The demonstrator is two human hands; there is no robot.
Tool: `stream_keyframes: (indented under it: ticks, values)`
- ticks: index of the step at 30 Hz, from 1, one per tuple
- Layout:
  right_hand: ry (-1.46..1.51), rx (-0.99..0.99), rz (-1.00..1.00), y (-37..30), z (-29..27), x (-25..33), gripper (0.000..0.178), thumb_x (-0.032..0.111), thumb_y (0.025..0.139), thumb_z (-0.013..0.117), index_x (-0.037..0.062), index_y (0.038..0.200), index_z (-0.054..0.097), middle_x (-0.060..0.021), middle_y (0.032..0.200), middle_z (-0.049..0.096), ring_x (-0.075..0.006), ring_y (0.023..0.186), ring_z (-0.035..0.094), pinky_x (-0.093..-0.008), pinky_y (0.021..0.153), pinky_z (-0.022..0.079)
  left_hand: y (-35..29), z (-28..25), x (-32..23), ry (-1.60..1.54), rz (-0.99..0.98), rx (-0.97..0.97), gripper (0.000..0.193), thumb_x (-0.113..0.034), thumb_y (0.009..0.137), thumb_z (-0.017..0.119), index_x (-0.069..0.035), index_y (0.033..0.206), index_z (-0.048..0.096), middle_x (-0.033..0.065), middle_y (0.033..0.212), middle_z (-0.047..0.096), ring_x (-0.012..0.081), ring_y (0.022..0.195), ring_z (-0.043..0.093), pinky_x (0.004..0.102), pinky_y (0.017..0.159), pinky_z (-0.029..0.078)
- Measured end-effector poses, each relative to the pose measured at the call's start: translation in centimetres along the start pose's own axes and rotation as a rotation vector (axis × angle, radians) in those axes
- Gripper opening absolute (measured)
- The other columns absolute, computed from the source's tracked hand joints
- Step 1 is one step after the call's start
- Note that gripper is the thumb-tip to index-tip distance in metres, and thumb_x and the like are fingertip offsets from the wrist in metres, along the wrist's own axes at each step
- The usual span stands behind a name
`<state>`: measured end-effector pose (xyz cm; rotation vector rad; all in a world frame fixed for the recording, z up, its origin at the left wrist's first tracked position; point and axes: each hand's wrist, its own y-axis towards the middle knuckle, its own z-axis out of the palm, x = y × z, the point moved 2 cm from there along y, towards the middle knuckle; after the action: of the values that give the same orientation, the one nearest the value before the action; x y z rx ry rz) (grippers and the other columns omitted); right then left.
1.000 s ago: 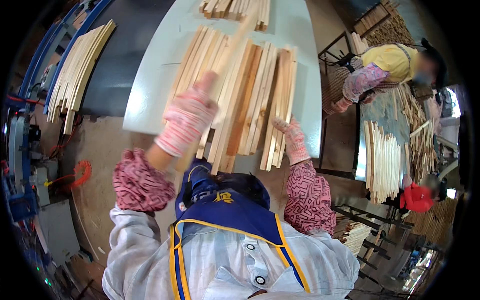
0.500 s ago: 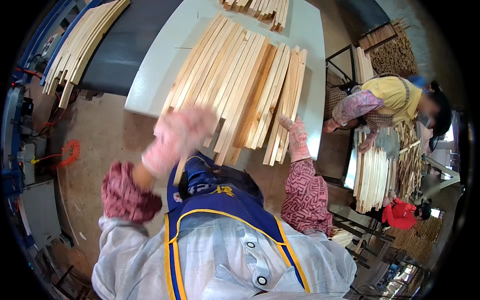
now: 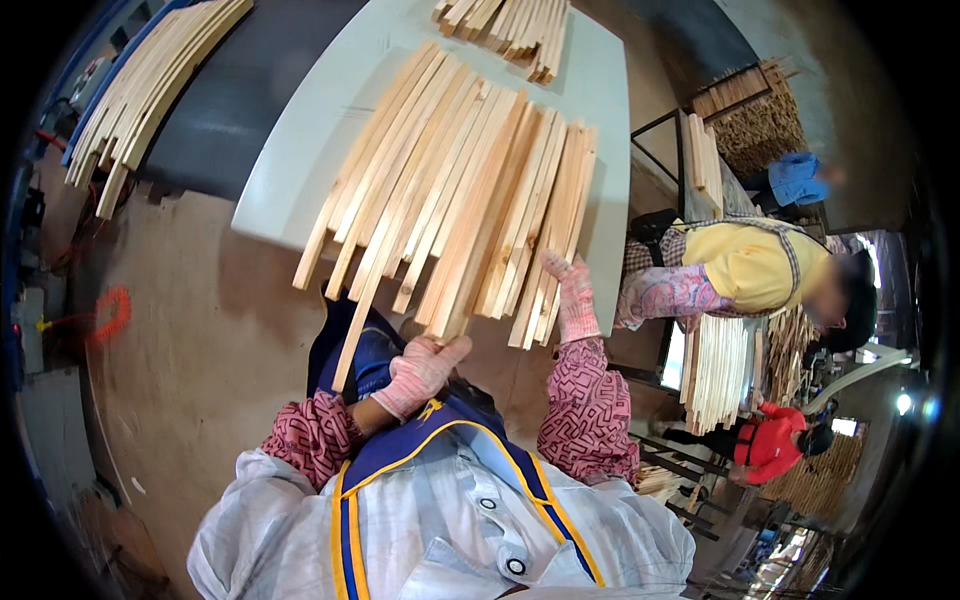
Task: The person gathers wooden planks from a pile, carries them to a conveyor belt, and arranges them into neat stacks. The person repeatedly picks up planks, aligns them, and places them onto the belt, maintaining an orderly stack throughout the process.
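Pale wooden strips (image 3: 420,190) lie side by side on a light grey tabletop (image 3: 300,130), their near ends uneven and jutting past its edge. One strip sticks out farthest toward me. My left hand (image 3: 425,375), in a pinkish knit glove, is closed against the near ends at the middle of the row; its fingertips are partly hidden. At the row's right side, my right hand (image 3: 575,300), gloved alike, grips the outermost strips, its finger and thumb along their edge. A darker strip shows right of the middle.
Another bundle of strips (image 3: 510,30) rests at the table's far end. More strips (image 3: 160,90) lie on a dark surface at left, near an orange coiled hose (image 3: 110,315). A co-worker in yellow (image 3: 760,270) stands close at right; another in red (image 3: 775,445) is farther off.
My left hand has come down and right, from above the left strips to the near ends at the middle. Several left strips now reach closer to me. My right hand stays at the right side.
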<state>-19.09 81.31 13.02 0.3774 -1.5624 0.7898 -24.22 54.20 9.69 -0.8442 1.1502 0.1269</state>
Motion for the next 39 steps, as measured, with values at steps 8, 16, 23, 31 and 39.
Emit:
stream_keyframes:
  ticks: [8,16,23,31,39]
  values:
    - [0.060,0.192,-0.136,0.0,0.9,0.1,0.051,0.018,0.086,0.051,-0.0056,0.129,0.038,-0.0218,0.119,0.056,-0.0306,0.111,0.057,-0.0398,0.100,0.046,-7.7,-4.8,-4.3,0.861,0.819,0.141,0.038,-0.031,0.084,0.061,-0.009,0.115,0.056,0.0102,0.089,0.065,0.0308,0.083,0.064,0.0389,0.073,0.052]
    - [-0.149,0.021,-0.051,-0.9,1.9,1.6,0.042,0.019,0.099,0.041,-0.0082,0.131,0.036,-0.0190,0.116,0.059,-0.0248,0.107,0.060,-0.0303,0.094,0.051,-8.6,-12.3,-6.1,0.423,-0.030,-0.411,0.037,-0.040,0.090,0.055,-0.011,0.111,0.064,0.0132,0.095,0.067,0.0254,0.093,0.063,0.0311,0.083,0.047]
    - [0.013,-0.030,0.042,-1.6,2.1,2.0,0.036,0.021,0.096,0.048,-0.0055,0.121,0.049,-0.0148,0.109,0.063,-0.0212,0.096,0.063,-0.0291,0.086,0.051,-7.0,-12.1,-5.6,0.363,0.269,-0.088,0.046,-0.038,0.095,0.047,-0.011,0.132,0.049,0.0055,0.120,0.061,0.0113,0.098,0.059,0.0249,0.082,0.045]
    - [-0.306,0.056,-0.017,-2.4,3.6,3.8,0.034,0.023,0.096,0.044,-0.0029,0.116,0.055,-0.0137,0.109,0.064,-0.0206,0.095,0.062,-0.0295,0.087,0.048,-1.5,-12.2,-16.4,-0.533,0.132,0.249,0.052,-0.014,0.088,0.052,-0.004,0.137,0.039,0.0116,0.106,0.062,0.0202,0.091,0.062,0.0389,0.083,0.051]
    - [0.213,0.009,0.051,-5.1,1.4,2.0,0.046,0.030,0.085,0.066,-0.0059,0.111,0.056,-0.0126,0.090,0.064,-0.0218,0.071,0.066,-0.0316,0.063,0.057,-0.2,-7.8,-16.7,0.583,0.590,-0.191,0.090,-0.032,0.075,0.072,-0.004,0.145,0.024,0.0220,0.129,0.051,0.0292,0.121,0.049,0.0333,0.102,0.037]
